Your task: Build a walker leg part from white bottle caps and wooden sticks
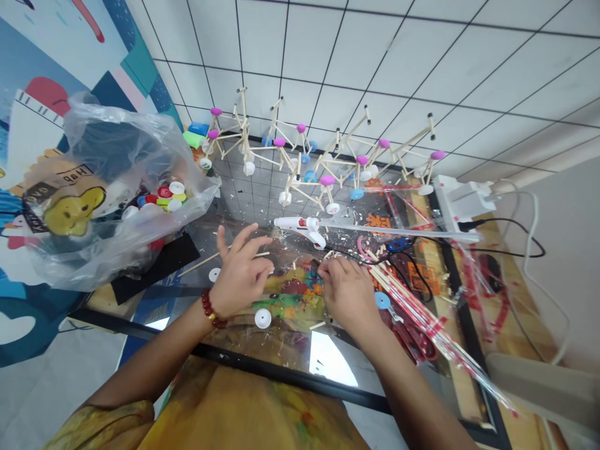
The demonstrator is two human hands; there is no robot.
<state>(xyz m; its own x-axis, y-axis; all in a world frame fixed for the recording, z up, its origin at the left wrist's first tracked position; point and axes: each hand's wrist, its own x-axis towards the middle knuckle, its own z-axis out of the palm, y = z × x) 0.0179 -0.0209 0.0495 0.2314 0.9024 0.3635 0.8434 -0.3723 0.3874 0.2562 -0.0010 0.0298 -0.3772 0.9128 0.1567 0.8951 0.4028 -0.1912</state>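
Left hand (pixel 240 275): some fingers spread, pinch unclear; right hand (pixel 347 290): curled, grip hidden; glue gun (pixel 304 229) beyond, between them

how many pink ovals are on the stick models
8: two pink ovals at the row's far left, two left of its middle, one in the middle nearest the glue gun, three to the right. Others may be hidden.

Bright, soft light leaves white glare (pixel 330 361) on the glossy tabletop (pixel 290 340), with outer edges stretched.
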